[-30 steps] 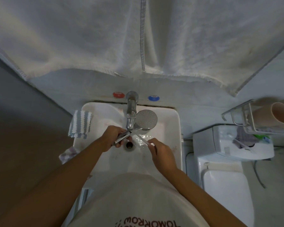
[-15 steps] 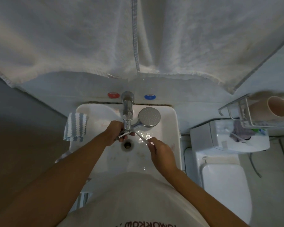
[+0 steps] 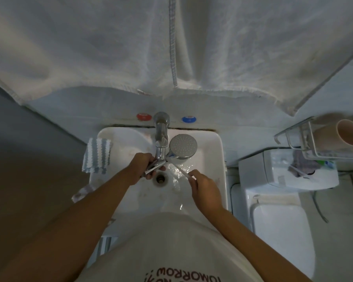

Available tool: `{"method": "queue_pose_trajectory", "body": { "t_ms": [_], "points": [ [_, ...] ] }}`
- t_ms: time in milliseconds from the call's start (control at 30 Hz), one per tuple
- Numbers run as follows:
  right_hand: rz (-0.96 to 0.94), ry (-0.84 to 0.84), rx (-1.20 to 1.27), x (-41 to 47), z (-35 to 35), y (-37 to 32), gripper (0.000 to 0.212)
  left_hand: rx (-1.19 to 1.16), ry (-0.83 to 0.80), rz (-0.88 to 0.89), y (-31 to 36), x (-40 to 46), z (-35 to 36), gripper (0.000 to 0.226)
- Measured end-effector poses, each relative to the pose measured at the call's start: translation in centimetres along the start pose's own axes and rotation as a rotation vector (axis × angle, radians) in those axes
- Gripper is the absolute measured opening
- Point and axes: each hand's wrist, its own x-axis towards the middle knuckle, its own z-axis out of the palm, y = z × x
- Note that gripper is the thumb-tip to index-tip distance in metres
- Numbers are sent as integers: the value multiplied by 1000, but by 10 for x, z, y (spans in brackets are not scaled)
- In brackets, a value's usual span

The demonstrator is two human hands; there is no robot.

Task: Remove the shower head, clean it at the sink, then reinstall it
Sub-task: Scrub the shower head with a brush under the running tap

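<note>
The chrome shower head is held over the white sink, its round spray face turned up, just right of the tap spout. My left hand grips its handle beside the spout's tip. My right hand pinches a thin white brush whose far end reaches the neck of the shower head. Water glistens in the basin under the head, near the drain.
A striped cloth hangs on the sink's left rim. Red and blue tap knobs sit on the wall behind. White towels hang overhead. A toilet stands right, below a wire rack with pink cups.
The view shifted slightly. The shower head and both hands stay over the basin; the brush tip has moved a little along the head's neck.
</note>
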Motion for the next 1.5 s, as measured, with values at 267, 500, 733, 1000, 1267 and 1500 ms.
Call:
{"method": "queue_pose_trajectory", "body": {
  "t_ms": [267, 500, 733, 1000, 1267, 1500],
  "points": [
    [-13, 47, -41, 2, 1, 2, 19, -12, 75, 52, -21, -28, -10, 41],
    [-63, 55, -26, 3, 3, -6, 17, -53, 147, 88, -33, -49, 3, 34],
    [-71, 50, -41, 3, 3, -7, 17, 148, 202, 170, -48, -70, 13, 34],
    [0, 54, -65, 12, -1, -9, 20, 267, 210, 196, -64, -83, 18, 28],
    [-88, -94, -58, 5, 1, -9, 17, 393, 274, 138, -76, -75, 16, 20],
    [-81, -127, -62, 8, 2, -14, 18, 511, 345, 162, -81, -71, 17, 16]
  ]
}}
